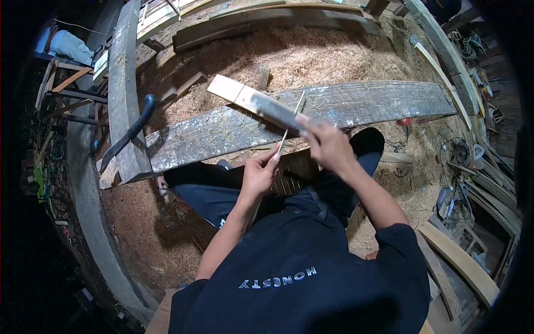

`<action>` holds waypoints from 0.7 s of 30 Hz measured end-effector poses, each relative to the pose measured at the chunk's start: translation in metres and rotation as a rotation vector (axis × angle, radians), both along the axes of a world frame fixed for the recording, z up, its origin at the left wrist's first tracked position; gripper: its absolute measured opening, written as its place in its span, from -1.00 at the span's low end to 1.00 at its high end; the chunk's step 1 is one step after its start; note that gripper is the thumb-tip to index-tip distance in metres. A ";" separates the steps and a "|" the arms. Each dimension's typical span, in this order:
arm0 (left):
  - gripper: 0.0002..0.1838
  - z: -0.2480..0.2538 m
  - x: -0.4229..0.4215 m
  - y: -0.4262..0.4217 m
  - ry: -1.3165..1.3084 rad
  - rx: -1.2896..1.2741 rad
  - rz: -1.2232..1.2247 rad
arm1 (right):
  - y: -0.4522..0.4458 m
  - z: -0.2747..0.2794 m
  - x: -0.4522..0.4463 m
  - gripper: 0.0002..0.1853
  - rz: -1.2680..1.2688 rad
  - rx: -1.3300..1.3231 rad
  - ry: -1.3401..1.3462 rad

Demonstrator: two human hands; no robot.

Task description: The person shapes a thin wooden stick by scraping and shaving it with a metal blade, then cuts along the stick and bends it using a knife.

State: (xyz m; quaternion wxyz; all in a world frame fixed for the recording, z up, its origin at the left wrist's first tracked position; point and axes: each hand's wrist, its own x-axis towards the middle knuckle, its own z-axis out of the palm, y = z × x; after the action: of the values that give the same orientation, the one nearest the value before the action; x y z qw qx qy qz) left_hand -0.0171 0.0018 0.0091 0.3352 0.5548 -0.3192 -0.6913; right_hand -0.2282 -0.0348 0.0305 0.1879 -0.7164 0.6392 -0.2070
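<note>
My left hand [260, 173] pinches a thin wooden stick [285, 136], which slants up and away from me over the plank. My right hand [329, 146] is closed around the handle of a broad-bladed knife [275, 108]; hand and blade are smeared by motion. The blade crosses the stick and points to the upper left, over a pale wooden block [227, 89]. That block rests on a worn, paint-spotted plank [378, 103] in front of my knees. Whether the blade touches the stick, I cannot tell.
A machete with a black handle [143, 117] leans on the grey beam [121, 72] at the left. Wood shavings [328, 55] cover the ground beyond the plank. Curved wood strips [461, 259] lie at the right, and a long board [278, 22] stands at the back.
</note>
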 end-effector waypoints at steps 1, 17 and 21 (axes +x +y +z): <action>-0.68 -0.006 0.000 0.000 -0.030 -0.030 0.002 | 0.008 0.003 0.004 -0.59 0.071 0.020 -0.022; -0.67 -0.008 0.001 0.004 -0.057 -0.074 -0.008 | 0.013 0.001 0.000 -0.60 0.089 -0.003 0.019; -0.66 -0.014 0.000 0.002 -0.020 -0.154 -0.022 | 0.020 0.006 0.000 -0.60 0.095 -0.016 0.009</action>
State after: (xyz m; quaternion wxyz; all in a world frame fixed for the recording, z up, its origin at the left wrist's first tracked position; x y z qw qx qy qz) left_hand -0.0169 0.0039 -0.0051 0.3662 0.5305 -0.3808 -0.6629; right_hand -0.2277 -0.0143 0.0363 0.1889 -0.7484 0.6035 -0.1999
